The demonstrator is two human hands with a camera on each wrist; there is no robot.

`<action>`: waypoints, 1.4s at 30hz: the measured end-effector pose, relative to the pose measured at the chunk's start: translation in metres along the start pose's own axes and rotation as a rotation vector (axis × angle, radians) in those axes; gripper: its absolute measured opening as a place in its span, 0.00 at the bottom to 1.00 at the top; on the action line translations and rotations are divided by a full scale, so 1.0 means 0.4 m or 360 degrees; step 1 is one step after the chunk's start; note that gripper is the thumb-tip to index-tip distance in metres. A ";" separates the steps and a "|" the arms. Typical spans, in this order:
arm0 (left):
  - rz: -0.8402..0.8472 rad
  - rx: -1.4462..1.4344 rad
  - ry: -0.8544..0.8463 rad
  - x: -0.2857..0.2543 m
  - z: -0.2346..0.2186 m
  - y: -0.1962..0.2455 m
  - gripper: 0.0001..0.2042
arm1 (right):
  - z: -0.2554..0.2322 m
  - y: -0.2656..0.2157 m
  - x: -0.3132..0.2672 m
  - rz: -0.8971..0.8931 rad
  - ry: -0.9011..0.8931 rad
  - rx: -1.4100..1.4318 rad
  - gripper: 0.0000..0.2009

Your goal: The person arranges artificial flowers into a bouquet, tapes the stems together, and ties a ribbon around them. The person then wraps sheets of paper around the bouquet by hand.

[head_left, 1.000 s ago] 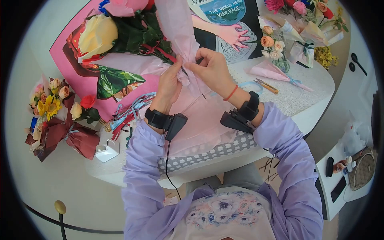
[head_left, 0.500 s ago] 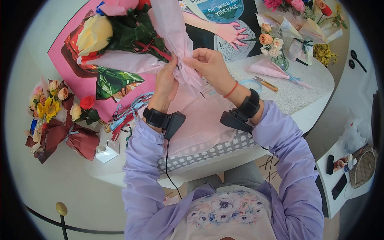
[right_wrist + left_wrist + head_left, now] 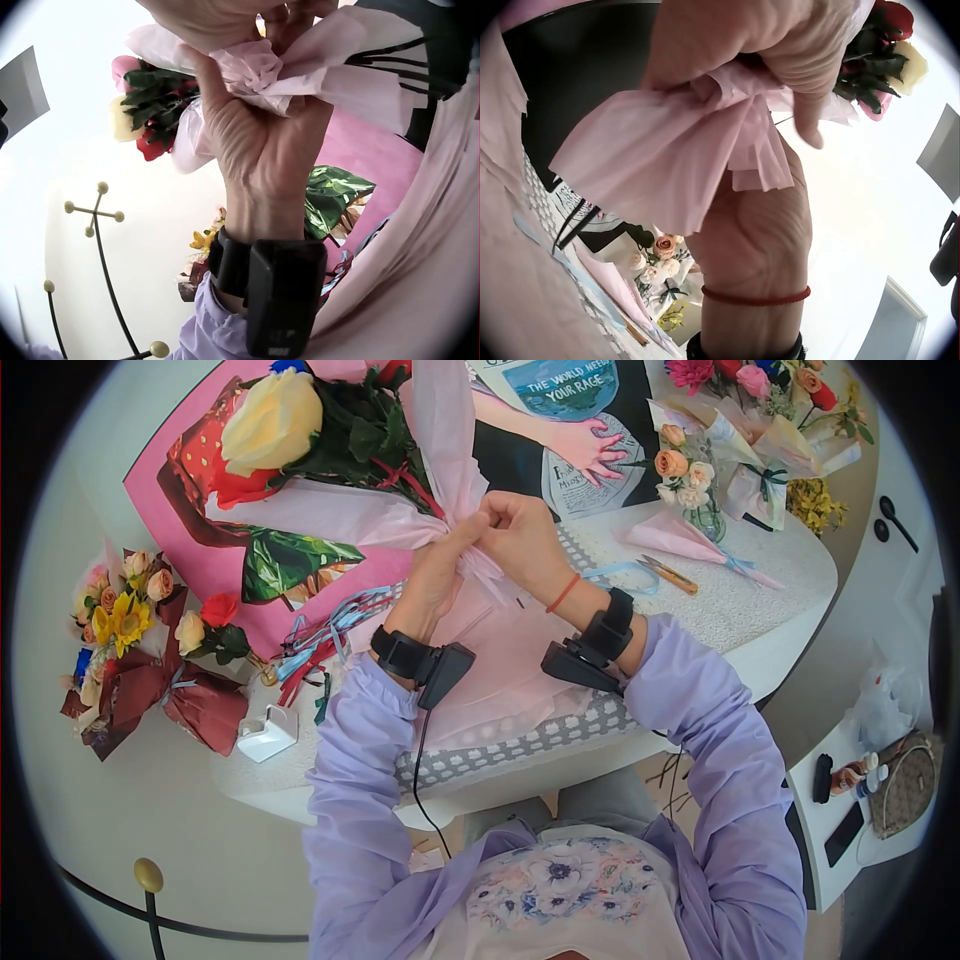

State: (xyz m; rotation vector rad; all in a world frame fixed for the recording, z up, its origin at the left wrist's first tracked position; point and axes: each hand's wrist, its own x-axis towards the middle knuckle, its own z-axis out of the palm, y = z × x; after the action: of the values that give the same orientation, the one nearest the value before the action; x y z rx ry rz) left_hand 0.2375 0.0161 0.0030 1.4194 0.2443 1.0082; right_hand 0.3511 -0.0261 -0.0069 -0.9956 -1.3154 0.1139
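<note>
A bouquet with a cream rose, red and pink blooms and dark green leaves is held over the table, its pink wrapping paper gathered at the stems. My left hand grips that gathered neck from the left, the thumb lying along it. From the other side my right hand, fingers curled, pinches the paper close to the left thumb. The paper's lower end flares out below both hands in the left wrist view. Dark stem ends poke from it in the right wrist view.
Pink tissue sheets cover the table front. Left are ribbons, a tape dispenser and a burgundy-wrapped bouquet. Right lie scissors, blue ribbon and a pink paper cone; a flower vase stands behind.
The bouquet has shifted and tipped slightly right and down. The right hand has turned inward, closer to the left thumb, and both hands remain at the paper neck.
</note>
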 end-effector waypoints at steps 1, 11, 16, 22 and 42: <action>0.0003 0.0175 0.0010 -0.001 0.003 0.001 0.24 | -0.001 -0.008 -0.005 -0.0003 0.0002 0.0000 0.08; -0.0017 -0.0045 0.0134 0.031 -0.010 0.010 0.18 | -0.054 -0.054 -0.007 -0.0175 0.0045 -0.0260 0.10; -0.0054 -0.0396 -0.0437 0.025 -0.012 0.023 0.11 | -0.063 -0.046 0.036 -0.0128 0.0077 0.0042 0.17; -0.0087 -0.0143 -0.0408 0.015 0.007 0.022 0.12 | -0.067 -0.053 0.045 0.0072 -0.0235 0.0983 0.10; 0.0350 0.1179 -0.0105 -0.009 0.029 0.037 0.11 | -0.061 -0.075 -0.005 -0.0314 -0.0151 0.0868 0.09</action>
State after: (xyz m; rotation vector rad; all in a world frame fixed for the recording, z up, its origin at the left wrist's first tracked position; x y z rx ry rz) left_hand 0.2370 0.0033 0.0169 2.1836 0.4496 1.0992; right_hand 0.3575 -0.0585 0.0133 -0.4000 -1.3607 0.3519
